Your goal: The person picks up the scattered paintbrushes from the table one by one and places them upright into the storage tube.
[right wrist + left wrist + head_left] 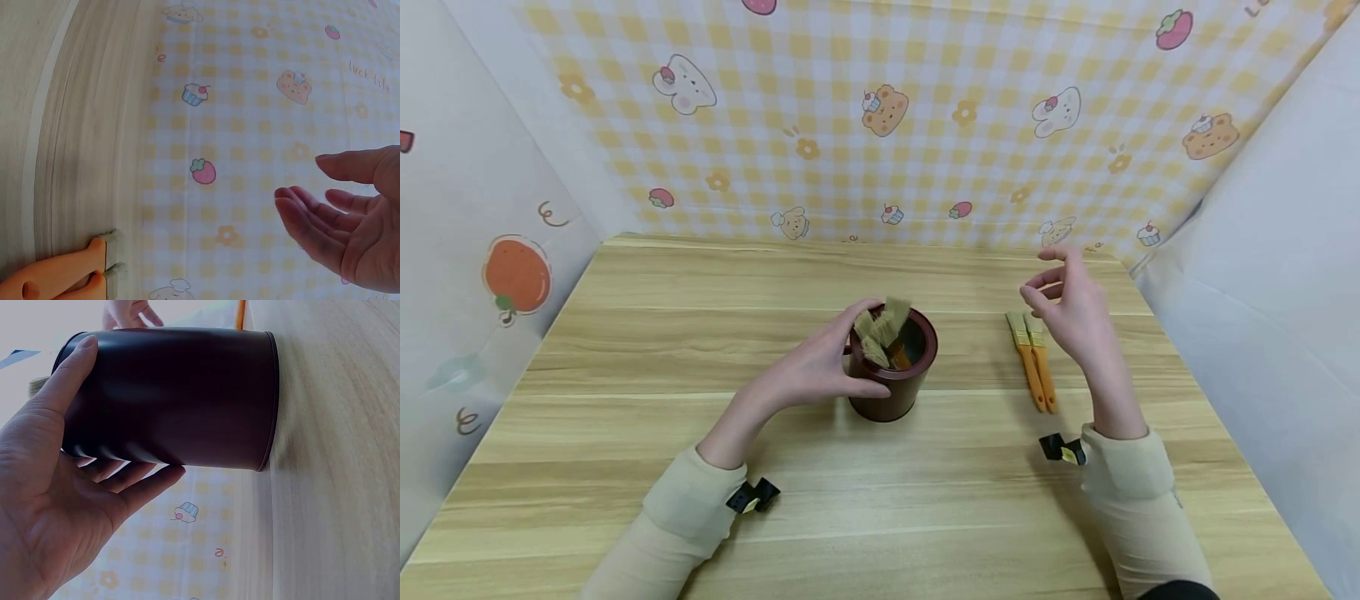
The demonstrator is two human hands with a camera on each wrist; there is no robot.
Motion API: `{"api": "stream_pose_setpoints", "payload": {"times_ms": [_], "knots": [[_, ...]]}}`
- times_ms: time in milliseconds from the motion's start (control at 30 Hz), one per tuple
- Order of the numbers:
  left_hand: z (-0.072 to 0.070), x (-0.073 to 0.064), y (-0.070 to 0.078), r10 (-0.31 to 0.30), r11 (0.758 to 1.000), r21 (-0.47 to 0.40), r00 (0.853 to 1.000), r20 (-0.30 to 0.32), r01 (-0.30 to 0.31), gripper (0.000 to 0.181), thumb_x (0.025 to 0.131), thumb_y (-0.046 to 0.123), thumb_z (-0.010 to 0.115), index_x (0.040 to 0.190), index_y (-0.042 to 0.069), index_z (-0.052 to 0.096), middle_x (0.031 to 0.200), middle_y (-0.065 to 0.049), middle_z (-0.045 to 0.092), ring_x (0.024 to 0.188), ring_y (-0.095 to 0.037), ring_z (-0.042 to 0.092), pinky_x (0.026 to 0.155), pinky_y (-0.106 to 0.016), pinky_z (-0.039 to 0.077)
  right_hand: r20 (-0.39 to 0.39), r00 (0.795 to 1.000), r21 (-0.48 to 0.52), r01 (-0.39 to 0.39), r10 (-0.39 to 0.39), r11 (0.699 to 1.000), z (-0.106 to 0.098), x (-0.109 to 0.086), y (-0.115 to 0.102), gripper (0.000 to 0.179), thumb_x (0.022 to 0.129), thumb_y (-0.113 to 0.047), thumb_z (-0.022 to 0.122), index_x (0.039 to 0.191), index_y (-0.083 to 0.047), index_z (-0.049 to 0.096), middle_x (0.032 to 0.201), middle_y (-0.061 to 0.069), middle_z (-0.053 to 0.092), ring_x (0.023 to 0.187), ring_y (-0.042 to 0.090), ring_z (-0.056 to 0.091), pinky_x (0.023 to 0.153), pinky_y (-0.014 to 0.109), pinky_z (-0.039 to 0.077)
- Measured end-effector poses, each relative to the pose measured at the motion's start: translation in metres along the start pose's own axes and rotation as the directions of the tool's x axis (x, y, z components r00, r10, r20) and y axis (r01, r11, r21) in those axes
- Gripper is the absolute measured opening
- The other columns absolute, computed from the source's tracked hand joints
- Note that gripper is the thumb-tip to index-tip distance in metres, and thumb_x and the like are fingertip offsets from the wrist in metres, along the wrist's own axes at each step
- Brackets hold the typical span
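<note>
Grips the brown canister (897,400), upright on the counter (887,517) with bristle-up brushes (887,327) inside, in curved fingers of the left hand (823,364). Holds nothing in loosely bent, parted fingers of the right hand (1072,308), raised near two orange-handled brushes (1030,371) lying right of the canister.

- one left hand (820,360)
- one right hand (1073,315)
- one dark red can (897,396)
- two brushes lying flat (1028,367)
- maybe three or four brushes in the can (895,315), all bunched up
- one wooden surface (880,517)
- two black things at the wrists (743,498)
</note>
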State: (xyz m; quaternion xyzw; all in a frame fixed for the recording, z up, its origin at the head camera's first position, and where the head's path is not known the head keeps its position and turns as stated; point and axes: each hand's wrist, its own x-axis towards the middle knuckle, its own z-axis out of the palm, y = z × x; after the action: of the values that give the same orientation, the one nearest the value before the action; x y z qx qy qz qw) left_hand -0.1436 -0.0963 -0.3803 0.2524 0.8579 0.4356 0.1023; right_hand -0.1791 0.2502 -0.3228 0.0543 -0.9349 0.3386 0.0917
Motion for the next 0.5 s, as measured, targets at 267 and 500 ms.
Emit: {"api": "stream_pose_setpoints", "payload": {"times_ms": [267, 500], "knots": [[0.0, 0.0, -0.001, 0.007, 1.0, -0.004, 1.0, 0.0, -0.007, 0.11, 0.075, 0.045, 0.092, 0.16, 0.034, 0.023, 0.159, -0.003, 0.041, 0.137, -0.026, 0.049, 0.11, -0.053, 0.045, 0.224, 0.966, -0.118, -0.105, 0.129, 0.987, -0.002, 0.005, 0.012, 0.06, 0.102, -0.021, 0.064, 0.15, 0.0, 0.034, 0.117, 0.028, 0.067, 0.083, 0.033, 0.074, 0.069, 0.038, 0.06], [0.0, 0.0, -0.001, 0.009, 1.0, -0.003, 1.0, -0.002, -0.009, 0.11, 0.075, 0.044, 0.092, 0.16, 0.034, 0.023, 0.158, -0.003, 0.042, 0.134, -0.025, 0.051, 0.109, -0.052, 0.046, 0.345, 0.917, -0.201, -0.135, 0.199, 0.97, -0.001, 0.008, 0.022, 0.063, 0.101, -0.021, 0.064, 0.148, 0.004, 0.033, 0.115, 0.03, 0.067, 0.086, 0.036, 0.072, 0.069, 0.038, 0.058]]}}
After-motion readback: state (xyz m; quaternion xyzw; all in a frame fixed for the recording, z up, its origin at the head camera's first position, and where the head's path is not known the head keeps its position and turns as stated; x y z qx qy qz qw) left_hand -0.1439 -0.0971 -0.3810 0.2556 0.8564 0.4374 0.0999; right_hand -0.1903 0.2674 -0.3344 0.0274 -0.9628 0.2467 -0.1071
